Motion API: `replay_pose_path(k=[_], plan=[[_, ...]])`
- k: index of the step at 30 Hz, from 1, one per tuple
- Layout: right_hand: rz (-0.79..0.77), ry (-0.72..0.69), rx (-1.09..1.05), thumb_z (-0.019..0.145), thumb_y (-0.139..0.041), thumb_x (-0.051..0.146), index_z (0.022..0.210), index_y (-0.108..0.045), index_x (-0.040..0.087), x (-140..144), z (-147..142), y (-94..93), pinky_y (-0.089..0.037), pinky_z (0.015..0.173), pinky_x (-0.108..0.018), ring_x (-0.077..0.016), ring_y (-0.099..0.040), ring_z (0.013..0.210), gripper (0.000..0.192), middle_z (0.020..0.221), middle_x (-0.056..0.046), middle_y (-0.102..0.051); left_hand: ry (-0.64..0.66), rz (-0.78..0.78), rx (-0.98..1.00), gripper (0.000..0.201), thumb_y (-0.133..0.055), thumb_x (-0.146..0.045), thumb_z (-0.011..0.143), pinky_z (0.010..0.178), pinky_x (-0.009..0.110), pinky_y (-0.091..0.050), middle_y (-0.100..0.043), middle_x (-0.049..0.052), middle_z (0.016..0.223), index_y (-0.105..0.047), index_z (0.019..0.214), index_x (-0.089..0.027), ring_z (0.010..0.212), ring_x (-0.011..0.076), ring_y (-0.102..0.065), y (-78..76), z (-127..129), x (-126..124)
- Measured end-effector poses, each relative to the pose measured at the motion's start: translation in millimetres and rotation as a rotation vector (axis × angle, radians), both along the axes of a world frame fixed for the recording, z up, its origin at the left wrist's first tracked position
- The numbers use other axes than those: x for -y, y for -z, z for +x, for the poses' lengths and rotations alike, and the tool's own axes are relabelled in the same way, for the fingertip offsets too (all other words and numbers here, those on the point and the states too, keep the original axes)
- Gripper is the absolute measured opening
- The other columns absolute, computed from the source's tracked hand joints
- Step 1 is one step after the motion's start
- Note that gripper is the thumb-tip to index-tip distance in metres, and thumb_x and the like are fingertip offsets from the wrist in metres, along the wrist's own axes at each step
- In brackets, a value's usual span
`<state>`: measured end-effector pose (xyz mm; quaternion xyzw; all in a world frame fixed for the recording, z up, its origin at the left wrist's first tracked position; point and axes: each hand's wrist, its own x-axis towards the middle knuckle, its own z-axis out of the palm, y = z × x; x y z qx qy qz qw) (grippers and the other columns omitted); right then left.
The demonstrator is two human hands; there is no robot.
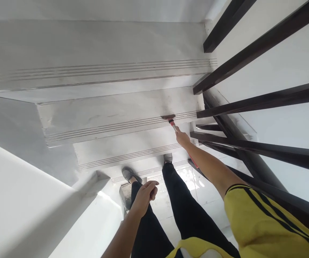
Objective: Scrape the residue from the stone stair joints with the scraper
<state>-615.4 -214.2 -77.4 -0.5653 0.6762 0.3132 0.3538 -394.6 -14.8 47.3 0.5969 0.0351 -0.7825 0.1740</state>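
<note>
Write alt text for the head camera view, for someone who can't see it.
A right hand grips a red-handled tool, its flat head at the grooved edge of a pale stair tread. The left hand, loosely curled with nothing visible in it, hangs above black trousers. Dark railing bars line the right side.

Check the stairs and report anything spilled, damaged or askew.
Nothing looks spilled, damaged or askew. Only faint smudges on the pale grey grooved stair tread, left of the red-handled tool with a dark head in the right hand, catch the eye; whether dirt or veining, I cannot tell.
</note>
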Motion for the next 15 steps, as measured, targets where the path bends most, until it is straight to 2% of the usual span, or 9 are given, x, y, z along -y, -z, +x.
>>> replay_pose_path(k=[5,7,12,15], plan=[[-0.117,0.009,0.015,0.097,-0.009,0.041,0.148,-0.004,0.025,-17,13,8.9,-0.044,0.072,-0.034,-0.0261,-0.062,0.088,0.054,0.095,-0.014,-0.063,-0.012,-0.005,0.004,0.037,-0.061,-0.046,0.072,0.048,0.021,-0.022,-0.045,-0.002,0.057,-0.057,0.085,-0.011,0.047,0.0055,-0.035,-1.9,2,0],[-0.119,-0.007,0.046,0.098,-0.012,0.039,0.148,-0.007,0.024,-7,24,8.7,-0.044,0.071,-0.034,-0.0253,-0.062,0.085,0.053,0.094,-0.014,-0.063,-0.018,0.01,0.029,0.038,-0.062,-0.047,0.071,0.047,0.02,-0.022,-0.045,-0.002,0.057,-0.057,0.084,-0.011,0.048,0.0056,-0.035,1.1,9,-6],[-0.107,-0.016,0.075,0.098,-0.017,0.035,0.146,-0.012,0.023,36,49,6.2,-0.045,0.073,-0.037,-0.0264,-0.061,0.091,0.05,0.103,-0.017,-0.06,-0.038,0.014,0.048,0.038,-0.062,-0.046,0.071,0.048,0.02,-0.021,-0.045,-0.001,0.059,-0.057,0.086,-0.011,0.048,0.0053,-0.035,4.0,18,-10],[-0.093,-0.012,0.079,0.098,-0.019,0.034,0.145,-0.013,0.025,41,54,0.8,-0.045,0.073,-0.037,-0.0269,-0.061,0.092,0.049,0.106,-0.016,-0.059,-0.057,-0.002,0.035,0.038,-0.062,-0.046,0.07,0.048,0.02,-0.023,-0.045,-0.002,0.058,-0.056,0.085,-0.011,0.048,0.0053,-0.034,-1.2,14,-4]])
